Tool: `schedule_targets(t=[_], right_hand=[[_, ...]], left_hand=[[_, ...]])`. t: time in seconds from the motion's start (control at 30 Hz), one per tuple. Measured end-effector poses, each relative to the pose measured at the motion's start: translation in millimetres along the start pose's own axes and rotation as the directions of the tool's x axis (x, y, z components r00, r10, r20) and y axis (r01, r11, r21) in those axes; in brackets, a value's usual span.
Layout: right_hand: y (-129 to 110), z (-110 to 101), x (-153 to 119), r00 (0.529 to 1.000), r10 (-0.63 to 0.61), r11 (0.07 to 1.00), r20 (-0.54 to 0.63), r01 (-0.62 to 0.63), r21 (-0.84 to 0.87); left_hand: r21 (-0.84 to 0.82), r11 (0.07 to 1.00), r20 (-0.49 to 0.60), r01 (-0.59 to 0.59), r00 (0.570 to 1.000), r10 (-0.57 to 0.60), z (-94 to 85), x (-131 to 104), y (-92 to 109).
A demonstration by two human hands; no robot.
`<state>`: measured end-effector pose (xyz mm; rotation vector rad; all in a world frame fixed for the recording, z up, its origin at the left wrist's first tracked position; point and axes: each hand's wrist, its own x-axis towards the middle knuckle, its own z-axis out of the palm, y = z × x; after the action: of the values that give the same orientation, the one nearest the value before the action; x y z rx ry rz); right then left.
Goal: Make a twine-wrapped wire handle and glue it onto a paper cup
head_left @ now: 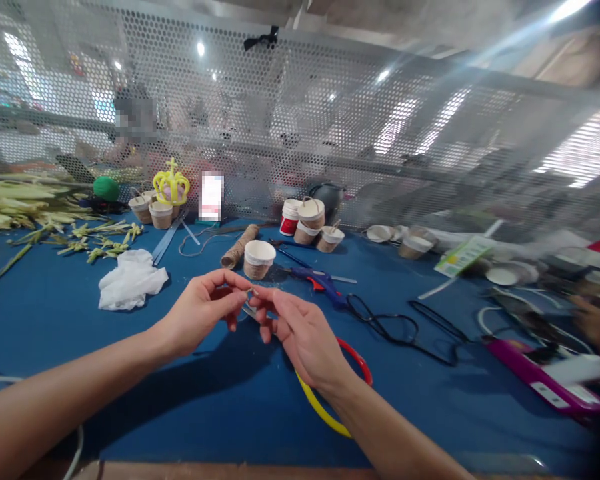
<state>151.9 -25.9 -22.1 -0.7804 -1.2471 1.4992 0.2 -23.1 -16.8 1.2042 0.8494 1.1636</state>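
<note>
L hand [200, 312] & R hand [305, 330] w/ fingertip pinch on tiny pale bit [252, 292], long axis/dir. unclear

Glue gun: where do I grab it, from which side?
By the handle, probably from the near right. The glue gun seems to lie on its side, handle slanting toward the near right, nozzle pointing left, away from that approach. The black cord leaves the handle's base, so grip clear of it.

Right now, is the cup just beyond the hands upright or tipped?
Upright: the cup stands on its base, its mouth facing up.
</note>
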Motion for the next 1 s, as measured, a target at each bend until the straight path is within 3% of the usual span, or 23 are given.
schedule_targets(t=[0.37,0.63,0.77,1.0], right_hand=[[6.3,-4.7,1.7,0.995,-0.085,0.991,0.043,0.089,-0.096],[6.2,-5.2,2.1,0.996,-0.085,0.991,0.038,0.088,-0.1],[5.4,-5.2,2.7,0.995,-0.09,0.991,0.045,0.094,-0.1],[4.0,-6.4,2.5,0.993,-0.107,0.986,0.048,0.112,-0.124]], left_hand=[[-0.015,1.0,0.008,-0.013,1.0,0.013,1.1,0.6,-1.0],[0.003,1.0,0.013,-0.03,0.999,0.03,0.0,0.7,-2.5],[0.07,0.997,0.008,-0.034,0.999,0.034,0.3,0.9,0.2],[0.326,0.945,0.064,-0.035,0.998,0.015,-1.4,1.2,6.0]])
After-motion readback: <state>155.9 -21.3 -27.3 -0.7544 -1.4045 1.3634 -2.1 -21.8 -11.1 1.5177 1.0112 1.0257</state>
